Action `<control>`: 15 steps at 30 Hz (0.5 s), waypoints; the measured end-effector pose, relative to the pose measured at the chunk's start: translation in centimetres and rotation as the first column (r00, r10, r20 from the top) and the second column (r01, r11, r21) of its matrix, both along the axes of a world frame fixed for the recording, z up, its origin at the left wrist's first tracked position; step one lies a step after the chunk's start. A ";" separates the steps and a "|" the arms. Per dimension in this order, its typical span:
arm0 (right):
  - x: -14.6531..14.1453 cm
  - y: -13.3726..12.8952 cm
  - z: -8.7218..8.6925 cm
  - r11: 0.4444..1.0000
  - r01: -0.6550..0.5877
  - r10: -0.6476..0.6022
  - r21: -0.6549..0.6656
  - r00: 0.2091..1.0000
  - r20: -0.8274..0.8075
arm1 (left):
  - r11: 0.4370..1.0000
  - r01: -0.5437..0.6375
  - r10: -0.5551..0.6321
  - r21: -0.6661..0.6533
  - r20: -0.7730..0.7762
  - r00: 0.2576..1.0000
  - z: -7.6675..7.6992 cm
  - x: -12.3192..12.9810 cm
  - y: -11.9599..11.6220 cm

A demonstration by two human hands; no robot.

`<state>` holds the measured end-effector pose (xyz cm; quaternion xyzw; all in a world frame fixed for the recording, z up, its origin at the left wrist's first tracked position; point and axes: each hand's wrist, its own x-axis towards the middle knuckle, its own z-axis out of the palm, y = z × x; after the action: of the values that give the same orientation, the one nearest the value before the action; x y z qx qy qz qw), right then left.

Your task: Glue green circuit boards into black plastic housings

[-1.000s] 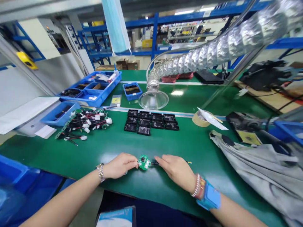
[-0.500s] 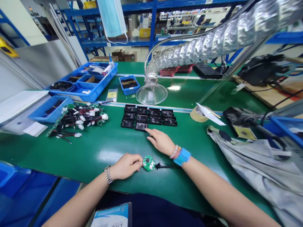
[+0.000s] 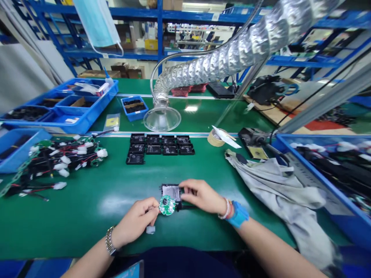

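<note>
My left hand (image 3: 135, 220) grips the left edge of a round green circuit board (image 3: 167, 205) at the bench's front. A small white connector (image 3: 150, 229) hangs below my left hand, and a short black cable (image 3: 187, 207) runs right from the board. My right hand (image 3: 201, 197) holds a black rectangular housing (image 3: 170, 192) with a silvery inside, just behind the board. The fingers hide part of the housing. Several more black housings (image 3: 159, 148) lie in rows farther up the green bench mat (image 3: 87, 227).
A heap of wired green boards (image 3: 63, 162) lies to the left, below a blue compartment tray (image 3: 58, 108). A glass fume hood (image 3: 161, 117) on a foil duct stands behind. A tape roll (image 3: 216, 138), grey cloth (image 3: 275, 197) and wire-filled blue bin (image 3: 327, 181) are right.
My right hand has taken a black housing from the rows and brought it to the board. The board sits slightly higher in my left hand. The view has swung left, showing the blue bin.
</note>
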<state>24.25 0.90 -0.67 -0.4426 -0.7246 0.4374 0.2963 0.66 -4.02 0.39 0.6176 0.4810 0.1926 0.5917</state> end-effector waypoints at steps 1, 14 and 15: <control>0.9 1.0 0.2 0.981 0.161 -0.177 -0.108 0.971 -0.162 | 1.000 -0.003 0.003 -0.002 0.005 1.000 0.0 0.2 0.1; 8.4 11.2 0.5 0.590 0.669 -0.771 -0.452 0.303 -0.560 | 0.997 -0.071 0.072 0.018 -0.082 0.994 -1.2 0.7 1.0; 8.4 11.3 0.5 0.572 0.681 -0.779 -0.458 0.276 -0.563 | 0.998 -0.068 0.068 0.008 -0.076 0.995 -1.2 0.7 1.0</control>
<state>32.67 12.25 -0.22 -0.5327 -0.2310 0.4306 0.6910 1.33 -2.99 -0.86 0.6093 0.5234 0.1903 0.5644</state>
